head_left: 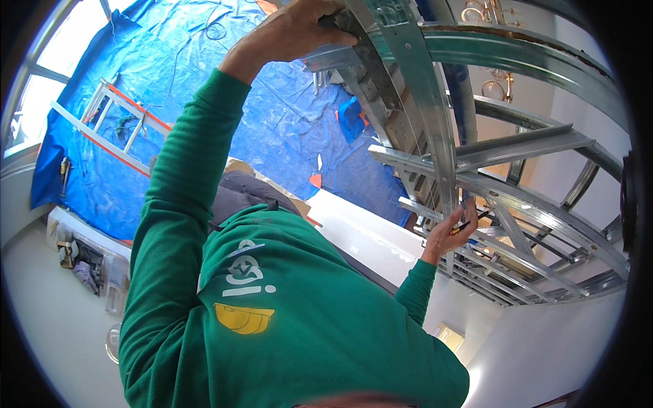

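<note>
Metal framing (435, 129), a curved grid of shiny steel channels, fills the upper right of the view, well above a floor covered by a blue tarp (204, 102). Left hand (292, 30) is raised high and clamped on a dark bracket (371, 75) and the steel strip at the top of the frame. Right hand (452, 231) sits lower, closed around a small tool with a red and black handle (469, 224), right against an upright strip of the frame. Both arms wear green sleeves (183, 177). A ladder (112, 126) lies flat on the tarp at left. White wall (544, 353) shows at lower right.
</note>
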The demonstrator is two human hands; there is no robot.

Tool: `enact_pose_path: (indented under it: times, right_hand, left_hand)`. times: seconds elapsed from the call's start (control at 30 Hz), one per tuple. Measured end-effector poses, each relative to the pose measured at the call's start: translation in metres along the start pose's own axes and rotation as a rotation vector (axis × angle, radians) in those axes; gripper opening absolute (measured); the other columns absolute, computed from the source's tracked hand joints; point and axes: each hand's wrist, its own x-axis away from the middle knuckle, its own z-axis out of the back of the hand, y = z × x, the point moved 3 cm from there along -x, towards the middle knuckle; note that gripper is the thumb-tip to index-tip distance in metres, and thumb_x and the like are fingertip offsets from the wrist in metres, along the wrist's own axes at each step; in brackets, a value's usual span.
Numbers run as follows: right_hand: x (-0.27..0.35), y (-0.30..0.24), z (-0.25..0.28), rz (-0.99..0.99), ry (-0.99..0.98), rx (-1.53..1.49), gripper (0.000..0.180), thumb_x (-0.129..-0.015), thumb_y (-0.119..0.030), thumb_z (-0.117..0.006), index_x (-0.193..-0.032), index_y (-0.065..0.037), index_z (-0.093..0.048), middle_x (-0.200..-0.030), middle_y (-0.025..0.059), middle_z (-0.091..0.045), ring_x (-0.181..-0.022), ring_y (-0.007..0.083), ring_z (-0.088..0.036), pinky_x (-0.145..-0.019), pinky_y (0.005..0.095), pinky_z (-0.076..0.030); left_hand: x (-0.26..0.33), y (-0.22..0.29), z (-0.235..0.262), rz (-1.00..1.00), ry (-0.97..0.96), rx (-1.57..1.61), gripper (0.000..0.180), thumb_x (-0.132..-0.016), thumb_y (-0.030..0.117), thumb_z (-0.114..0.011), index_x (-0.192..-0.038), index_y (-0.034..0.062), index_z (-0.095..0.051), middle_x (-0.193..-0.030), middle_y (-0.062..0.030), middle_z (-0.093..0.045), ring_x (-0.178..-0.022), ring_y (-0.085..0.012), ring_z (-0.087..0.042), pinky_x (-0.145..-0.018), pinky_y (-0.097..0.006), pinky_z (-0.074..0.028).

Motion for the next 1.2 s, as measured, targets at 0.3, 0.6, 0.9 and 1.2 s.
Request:
enact_pose_path:
  times: [0.3, 0.6, 0.9, 1.2]
  right_hand:
    - [-0.024, -0.081, 0.006, 0.239, -0.022, -0.045, 0.045, -0.112, -0.026, -0.058, -0.143, 0.006, -0.054, -0.145, 0.0219, -0.066, -0.132, 0.0327, -0.065, -0.112, 0.0437, -0.05]
    - [-0.026, -0.091, 0.002, 0.327, -0.012, -0.065, 0.047, -0.11, -0.026, -0.06, -0.143, 0.006, -0.053, -0.145, 0.0233, -0.066, -0.132, 0.0353, -0.066, -0.108, 0.0449, -0.053]
    - [-0.023, -0.097, -0.011, 0.366, -0.04, -0.133, 0.048, -0.111, -0.027, -0.056, -0.145, 0.006, -0.053, -0.138, 0.024, -0.069, -0.126, 0.037, -0.069, -0.103, 0.0466, -0.056]
    - [-0.043, -0.179, -0.045, 0.665, -0.259, -0.309, 0.027, -0.102, -0.012, -0.066, -0.122, 0.006, -0.073, -0.114, 0.0209, -0.078, -0.099, 0.0384, -0.077, -0.084, 0.0443, -0.063]
  left_hand:
    - [-0.002, -0.007, 0.001, 0.05, -0.034, -0.024, 0.034, -0.099, 0.032, -0.083, -0.109, 0.0016, -0.073, -0.082, -0.0128, -0.069, -0.075, -0.0161, -0.059, -0.069, -0.043, -0.048]
    - [0.0, -0.008, 0.0, 0.028, -0.029, 0.01, 0.036, -0.099, 0.034, -0.083, -0.113, 0.0023, -0.074, -0.086, -0.0143, -0.072, -0.077, -0.0182, -0.062, -0.071, -0.043, -0.051]
    - [-0.001, -0.006, 0.0, -0.001, -0.036, 0.058, 0.032, -0.1, 0.03, -0.082, -0.115, 0.0026, -0.075, -0.088, -0.012, -0.073, -0.08, -0.0168, -0.062, -0.073, -0.043, -0.051]
    - [0.001, -0.002, 0.001, 0.159, -0.035, -0.048, 0.034, -0.097, 0.03, -0.084, -0.117, 0.003, -0.075, -0.09, -0.0128, -0.073, -0.081, -0.0156, -0.063, -0.075, -0.041, -0.053]
